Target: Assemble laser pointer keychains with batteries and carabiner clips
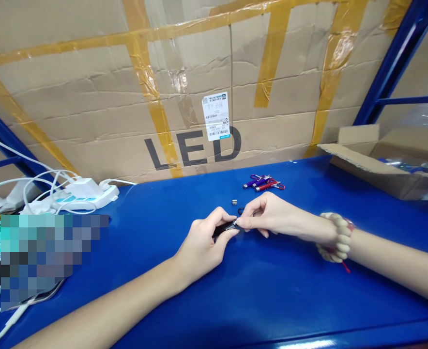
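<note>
Watching two bare hands over a blue worktop [272, 281] from where I'm standing, and I count exactly one thing being handled: a black tube with a silvery end [221, 229]. It's out over the middle of the worktop. The left hand [203, 237] has it gripped between thumb and fingers, and the right hand [265, 213] is pinched in narrow at the silvery end. One dark loop [240, 211] pokes out by the right fingers, can't tell if it's attached.

Just beyond sits a small metal bit [235, 202], too tiny to say whether it's one piece or a couple. Past that, three little metallic tubes with clips lie bunched together: two purple ones [260, 182] and one red one [267, 186].

Also counted: one beaded bracelet [335, 237] on the right wrist, one white power strip [107, 195] far left, one open box [348, 162] far right, and one "LED" carton [108, 106] behind, with one white label [217, 116].
</note>
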Demonstrator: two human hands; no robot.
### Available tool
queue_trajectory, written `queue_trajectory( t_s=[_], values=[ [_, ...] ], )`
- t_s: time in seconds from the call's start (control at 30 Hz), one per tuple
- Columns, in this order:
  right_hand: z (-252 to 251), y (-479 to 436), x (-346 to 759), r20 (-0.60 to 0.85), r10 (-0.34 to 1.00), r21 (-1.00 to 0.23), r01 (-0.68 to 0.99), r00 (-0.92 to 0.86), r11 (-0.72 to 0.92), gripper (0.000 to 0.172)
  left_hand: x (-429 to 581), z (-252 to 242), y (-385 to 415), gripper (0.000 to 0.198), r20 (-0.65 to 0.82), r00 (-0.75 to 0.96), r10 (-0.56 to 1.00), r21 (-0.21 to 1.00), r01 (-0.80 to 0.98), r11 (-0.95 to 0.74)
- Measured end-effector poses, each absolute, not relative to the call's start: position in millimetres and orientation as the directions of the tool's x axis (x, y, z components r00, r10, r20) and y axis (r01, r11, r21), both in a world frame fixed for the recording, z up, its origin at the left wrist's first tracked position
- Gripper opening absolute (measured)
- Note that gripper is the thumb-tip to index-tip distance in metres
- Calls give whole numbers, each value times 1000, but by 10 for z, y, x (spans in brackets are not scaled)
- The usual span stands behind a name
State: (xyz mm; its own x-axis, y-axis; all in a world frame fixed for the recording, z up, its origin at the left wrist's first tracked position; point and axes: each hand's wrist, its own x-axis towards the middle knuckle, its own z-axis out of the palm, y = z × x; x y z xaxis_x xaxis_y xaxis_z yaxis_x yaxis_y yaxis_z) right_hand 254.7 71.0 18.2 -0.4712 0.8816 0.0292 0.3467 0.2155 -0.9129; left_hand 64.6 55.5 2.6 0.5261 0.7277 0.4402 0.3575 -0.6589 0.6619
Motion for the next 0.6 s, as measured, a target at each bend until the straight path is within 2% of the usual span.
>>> queue_trajectory(
  t_s=[0.4,0.6],
  values=[
    [200,736,2559,32,878,-892,383,-477,241,33,668,50,548,5,410,523,748,681,370,-632],
    [231,732,2568,109,874,-854,406,-474,326,29,661,36,563,5,367,565,739,663,398,-634]
  ],
)
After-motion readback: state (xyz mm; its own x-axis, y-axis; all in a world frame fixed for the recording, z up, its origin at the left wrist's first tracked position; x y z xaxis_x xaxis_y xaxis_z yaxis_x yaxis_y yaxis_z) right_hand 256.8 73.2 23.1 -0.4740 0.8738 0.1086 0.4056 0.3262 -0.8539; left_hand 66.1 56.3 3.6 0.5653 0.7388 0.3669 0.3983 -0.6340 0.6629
